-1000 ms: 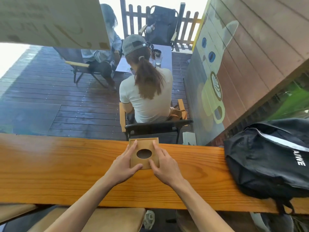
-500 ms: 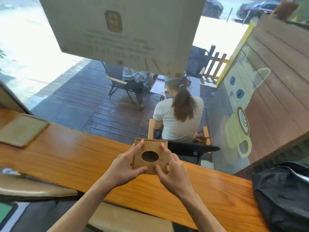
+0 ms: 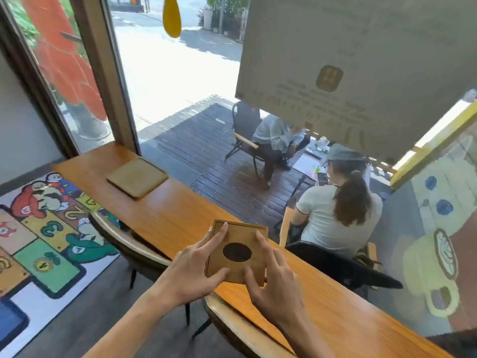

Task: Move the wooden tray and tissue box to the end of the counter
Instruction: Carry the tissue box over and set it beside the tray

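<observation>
The wooden tissue box (image 3: 238,240), square with a dark oval hole in its top, is held over the long wooden counter (image 3: 178,215). My left hand (image 3: 192,267) grips its left side and my right hand (image 3: 273,282) grips its right side and near corner. The flat wooden tray (image 3: 137,176) lies on the counter near its far left end, beside the window frame, well apart from the box and both hands.
The counter runs along a large window with a paper sign (image 3: 361,60) stuck on the glass. Two curved wooden chair backs (image 3: 129,244) stand below the counter's near edge. A colourful cartoon mat (image 3: 46,228) covers the floor at left. People sit outside on the deck.
Both hands have carried the tissue box leftward along the counter. The view has swung left, so the tray and the counter's left end are now visible and the black backpack is out of frame.
</observation>
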